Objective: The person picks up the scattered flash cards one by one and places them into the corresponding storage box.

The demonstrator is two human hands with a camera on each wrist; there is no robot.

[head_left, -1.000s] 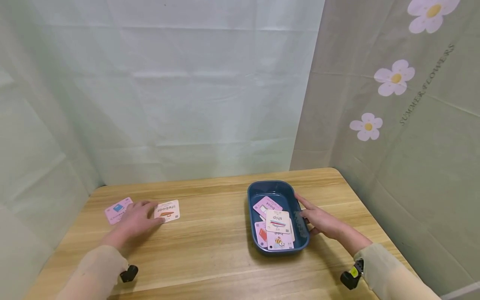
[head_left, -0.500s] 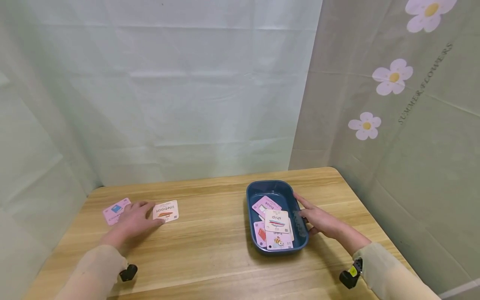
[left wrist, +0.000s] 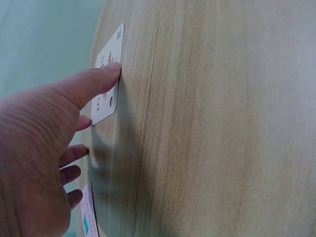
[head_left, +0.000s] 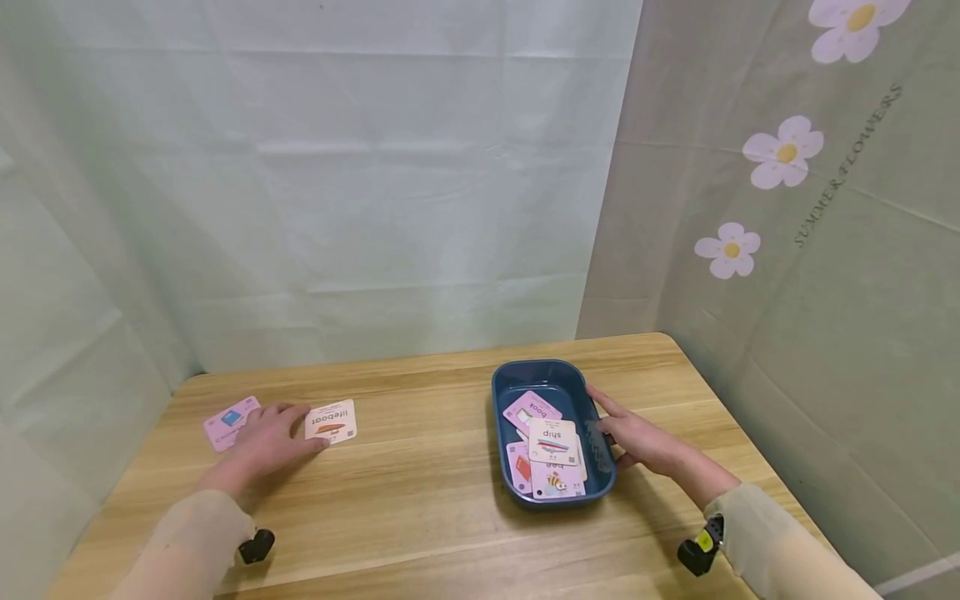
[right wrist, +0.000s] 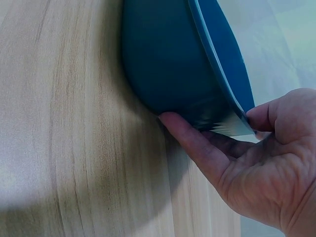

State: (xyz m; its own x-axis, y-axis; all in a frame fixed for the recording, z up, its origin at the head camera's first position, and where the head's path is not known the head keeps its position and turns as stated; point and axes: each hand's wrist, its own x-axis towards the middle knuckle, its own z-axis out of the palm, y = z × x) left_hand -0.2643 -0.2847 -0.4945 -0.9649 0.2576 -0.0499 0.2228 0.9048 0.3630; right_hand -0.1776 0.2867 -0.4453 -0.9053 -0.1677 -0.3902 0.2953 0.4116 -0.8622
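A white flash card (head_left: 332, 422) printed "lifeboat" lies on the left part of the table. My left hand (head_left: 270, 439) pinches its left end, thumb (left wrist: 111, 69) at one edge and index fingertip at a corner. Partly behind that hand is a pink card (head_left: 231, 423) with a blue book picture. On the right, my right hand (head_left: 647, 444) grips the side of a dark blue plastic tray (head_left: 600, 457), with its thumb at the rim (right wrist: 217, 64) and fingers along the outer wall. Several cards lie in the tray, a "ship" card (head_left: 553, 442) on top.
Under the "ship" card are a bee card (head_left: 558, 483), a pink "book" card (head_left: 531, 411) and other partly covered cards. The wooden table (head_left: 420, 467) meets a pale cloth backdrop (head_left: 390, 208) at its rear edge, and a flowered cloth (head_left: 810, 333) hangs at the right.
The head view has shifted slightly. Both hands, the tray and the cards keep nearly the same places and relations.
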